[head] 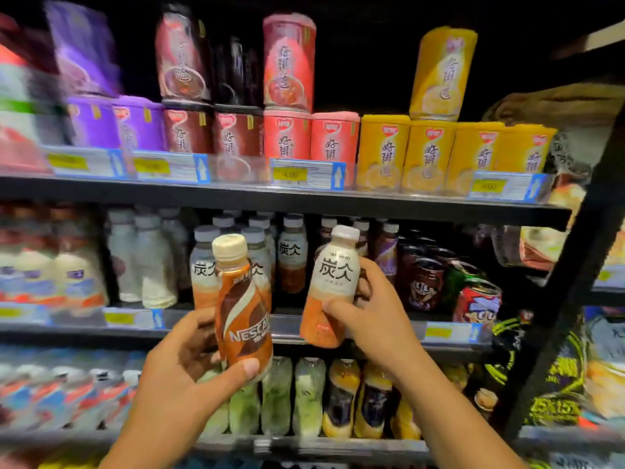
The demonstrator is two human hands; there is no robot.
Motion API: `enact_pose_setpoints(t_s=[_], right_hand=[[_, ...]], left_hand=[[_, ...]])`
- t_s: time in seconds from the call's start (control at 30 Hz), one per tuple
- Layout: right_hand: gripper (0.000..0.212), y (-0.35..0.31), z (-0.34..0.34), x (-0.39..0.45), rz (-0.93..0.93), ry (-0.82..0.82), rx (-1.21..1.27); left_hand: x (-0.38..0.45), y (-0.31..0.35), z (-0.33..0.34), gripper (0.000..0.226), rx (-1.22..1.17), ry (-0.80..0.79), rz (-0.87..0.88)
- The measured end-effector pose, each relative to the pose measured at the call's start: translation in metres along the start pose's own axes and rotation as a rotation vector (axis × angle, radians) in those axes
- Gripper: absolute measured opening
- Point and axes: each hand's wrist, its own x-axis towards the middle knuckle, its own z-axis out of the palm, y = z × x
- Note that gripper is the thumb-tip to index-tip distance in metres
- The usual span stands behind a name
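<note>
Nearest, the left grip (pixel 189 360) was clamped round the lower half of an orange Nescafé bottle (pixel 245 319), thumb across its front; the bottle rose from that grip nearly upright, cap tipped slightly left. Just to the right and a little farther out, the right grip (pixel 368 313) was curled round the side of a white-and-orange bottle (pixel 333 282); this bottle lay to that grip's left, long axis near upright, cap leaning right; the two bottles were apart. Beyond both grips, the middle shelf (pixel 291 330) carried matching bottles (pixel 292 255); the right grip looked nearer them, so its bottle would likely go forward, cap up; above stood stacked cans (pixel 384 150).
</note>
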Motion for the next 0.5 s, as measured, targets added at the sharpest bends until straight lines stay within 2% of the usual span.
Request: enact_pose_setpoints(t_s=[0.13, 0.23, 0.33, 0.5], right_hand=[[0.035, -0.007, 0.015, 0.03, 0.127, 0.014, 0.033], [0.033, -0.014, 0.026, 0.048, 0.174, 0.046, 0.016], [0.031, -0.013, 0.037, 0.061, 0.146, 0.101, -0.124], [0.033, 0.001, 0.052, 0.075, 0.155, 0.002, -0.293]], left_hand=[[0.004, -0.011, -0.018, 0.069, -0.011, 0.003, -0.02], [0.006, -0.013, -0.026, 0.059, -0.036, -0.023, -0.031], [0.007, -0.013, -0.033, 0.054, -0.054, -0.029, -0.06], [0.008, -0.018, -0.042, 0.058, -0.073, -0.018, -0.086]])
